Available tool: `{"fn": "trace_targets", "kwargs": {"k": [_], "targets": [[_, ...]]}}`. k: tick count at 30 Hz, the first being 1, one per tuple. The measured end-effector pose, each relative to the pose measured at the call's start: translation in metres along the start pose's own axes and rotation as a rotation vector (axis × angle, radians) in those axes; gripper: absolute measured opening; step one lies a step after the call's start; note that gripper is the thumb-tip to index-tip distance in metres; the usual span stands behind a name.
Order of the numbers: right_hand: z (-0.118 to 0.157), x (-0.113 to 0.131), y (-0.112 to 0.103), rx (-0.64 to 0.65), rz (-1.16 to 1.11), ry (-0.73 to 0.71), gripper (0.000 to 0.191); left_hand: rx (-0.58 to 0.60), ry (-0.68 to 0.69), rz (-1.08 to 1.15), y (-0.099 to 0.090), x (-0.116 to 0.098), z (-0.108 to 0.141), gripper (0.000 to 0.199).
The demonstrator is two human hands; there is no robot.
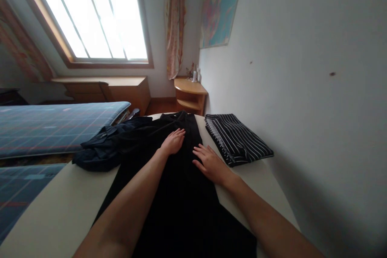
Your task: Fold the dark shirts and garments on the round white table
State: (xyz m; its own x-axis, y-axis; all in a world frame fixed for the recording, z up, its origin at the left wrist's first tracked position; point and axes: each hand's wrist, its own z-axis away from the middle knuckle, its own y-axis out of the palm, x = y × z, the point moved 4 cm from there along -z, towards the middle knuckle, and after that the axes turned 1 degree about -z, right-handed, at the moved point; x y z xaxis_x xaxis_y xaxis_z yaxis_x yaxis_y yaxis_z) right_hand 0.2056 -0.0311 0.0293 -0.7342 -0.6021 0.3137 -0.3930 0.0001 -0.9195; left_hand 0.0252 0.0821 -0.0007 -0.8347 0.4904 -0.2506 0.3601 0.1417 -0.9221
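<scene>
A long black garment [187,205] lies spread over the white table, wider toward me; its exact kind is hard to make out. On its upper part rests my left hand [174,141], palm down with the fingers stretched out. My right hand [209,163] is on or just over the right edge of the same cloth, its fingers extended and slightly apart. Neither hand grips anything. To the left, a crumpled dark navy garment [101,149] sits against the black cloth. Right of my right hand is a folded black-and-white striped garment [238,137].
The white table [69,197] has a rounded edge and stands close to the wall on the right. Blue plaid mattresses [60,127] are at the left. Beyond are a low wooden cabinet [130,88], a corner shelf [190,86] with small items, and a bright window [90,12].
</scene>
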Motion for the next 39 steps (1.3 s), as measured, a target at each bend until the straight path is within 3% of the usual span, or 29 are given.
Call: {"fn": "trace_targets", "kwargs": {"k": [5,9,15,18,23,29,39], "targets": [[0.017,0.022,-0.021,0.070,-0.107,-0.111,0.029,-0.066,-0.028,0.005,-0.006,-0.005,0.001,0.043],[0.025,0.035,-0.027,0.162,-0.159,-0.144,0.030,-0.093,-0.002,0.018,-0.015,-0.017,0.017,0.042],[0.021,0.022,-0.019,0.218,-0.323,-0.059,0.036,0.040,0.200,0.058,-0.032,-0.045,0.071,0.042],[0.014,0.005,-0.017,0.179,-0.435,0.009,0.029,0.135,0.340,0.092,-0.047,-0.072,0.104,0.049],[0.008,-0.007,-0.009,0.151,-0.552,0.052,0.027,0.208,0.413,0.145,-0.068,-0.117,0.148,0.035],[0.029,0.008,-0.010,0.053,-0.495,-0.053,0.018,0.194,0.383,0.231,-0.064,-0.152,0.182,0.030],[0.041,0.013,-0.018,0.064,-0.375,-0.076,0.023,0.285,0.345,0.266,-0.054,-0.162,0.196,0.039]]}}
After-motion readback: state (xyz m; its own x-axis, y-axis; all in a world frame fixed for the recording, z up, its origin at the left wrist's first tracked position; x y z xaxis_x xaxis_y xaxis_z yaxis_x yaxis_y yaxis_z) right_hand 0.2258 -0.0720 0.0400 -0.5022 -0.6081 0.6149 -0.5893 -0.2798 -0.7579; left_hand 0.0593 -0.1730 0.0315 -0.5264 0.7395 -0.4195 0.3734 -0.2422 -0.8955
